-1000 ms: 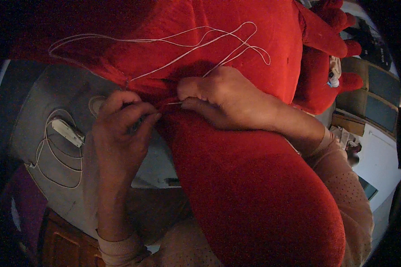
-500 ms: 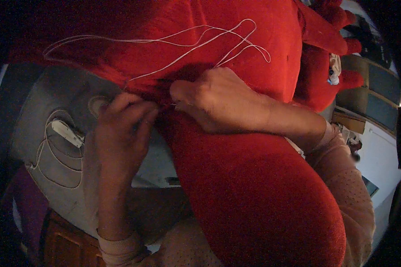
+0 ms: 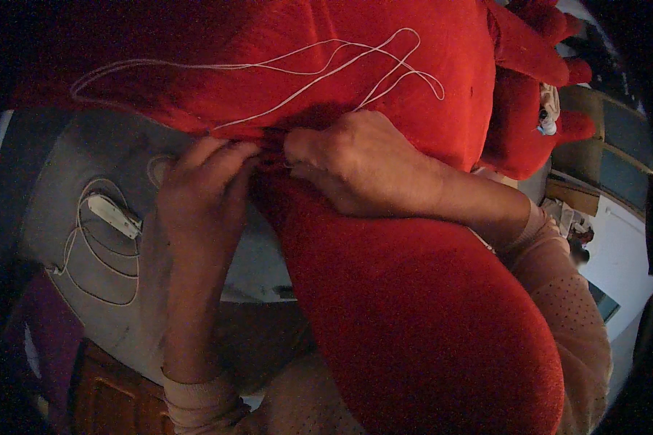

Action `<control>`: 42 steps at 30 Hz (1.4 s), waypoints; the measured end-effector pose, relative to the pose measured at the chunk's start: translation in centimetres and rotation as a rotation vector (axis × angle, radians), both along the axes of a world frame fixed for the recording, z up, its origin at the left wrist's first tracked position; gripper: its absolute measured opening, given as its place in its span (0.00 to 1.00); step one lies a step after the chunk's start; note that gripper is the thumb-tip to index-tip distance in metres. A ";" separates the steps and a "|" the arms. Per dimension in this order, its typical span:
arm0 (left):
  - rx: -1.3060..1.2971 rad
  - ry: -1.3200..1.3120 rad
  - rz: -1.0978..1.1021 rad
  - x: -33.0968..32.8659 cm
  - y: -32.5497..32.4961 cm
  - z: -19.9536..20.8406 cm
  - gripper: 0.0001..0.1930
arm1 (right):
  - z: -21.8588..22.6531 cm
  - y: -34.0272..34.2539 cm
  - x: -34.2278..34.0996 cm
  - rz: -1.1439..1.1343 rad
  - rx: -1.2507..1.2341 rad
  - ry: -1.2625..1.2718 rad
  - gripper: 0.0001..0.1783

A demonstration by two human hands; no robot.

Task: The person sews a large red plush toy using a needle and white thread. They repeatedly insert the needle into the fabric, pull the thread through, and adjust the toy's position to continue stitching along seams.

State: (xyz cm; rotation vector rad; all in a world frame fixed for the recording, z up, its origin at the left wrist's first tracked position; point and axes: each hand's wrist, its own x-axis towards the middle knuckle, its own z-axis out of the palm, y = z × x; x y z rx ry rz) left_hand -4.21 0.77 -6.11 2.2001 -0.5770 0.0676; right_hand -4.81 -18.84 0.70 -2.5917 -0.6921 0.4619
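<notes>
The left hand (image 3: 203,185), fingers bent but grip unclear, has risen against the puckered fold (image 3: 271,147) of the large, rounded, red velvety form (image 3: 413,312) under both hands, near the clenched right hand (image 3: 363,163), contents hidden, apparently steadying it below the thin, looped white thread (image 3: 292,97)

Stuffed cloth form (image 3: 428,297): plain red (it looks near maroon in shadow). Loose thread (image 3: 295,95): white. Oblong device (image 3: 114,214): off-white; its cord (image 3: 94,294) is cream. Sleeve (image 3: 563,308): dusty beige-pink, dotted with small holes. Side cloth (image 3: 49,319): dark purple. Panelled wood (image 3: 116,399): reddish brown.
</notes>
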 end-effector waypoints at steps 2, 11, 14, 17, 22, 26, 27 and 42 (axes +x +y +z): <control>0.009 -0.078 -0.028 0.1 0.0 0.1 0.08 | 0.1 -0.1 -0.1 0.011 -0.014 0.002 0.09; 0.101 -0.305 -0.110 0.7 -0.7 0.2 0.08 | -0.2 -0.5 -0.9 -0.030 -0.024 -0.126 0.08; 0.185 -0.235 -0.111 0.5 -0.5 0.7 0.07 | -0.3 -0.3 -1.0 -0.051 -0.042 -0.129 0.08; 0.150 -0.169 -0.087 0.4 -0.8 0.9 0.08 | -0.3 -0.1 -0.9 -0.073 -0.003 -0.116 0.08; 0.155 -0.193 -0.111 0.8 -1.0 1.0 0.04 | -0.2 -0.2 -0.9 -0.034 -0.015 -0.107 0.08; 0.224 -0.309 -0.152 1.3 -1.1 0.4 0.02 | -0.3 -0.1 -0.9 -0.025 0.002 -0.112 0.09; 0.246 -0.312 -0.160 1.4 -1.2 0.4 0.02 | -0.3 0.0 -0.9 -0.023 -0.007 -0.116 0.09; 0.483 -0.051 -0.237 0.9 0.4 2.7 0.10 | -0.2 0.5 -0.7 -0.006 -0.113 -0.030 0.09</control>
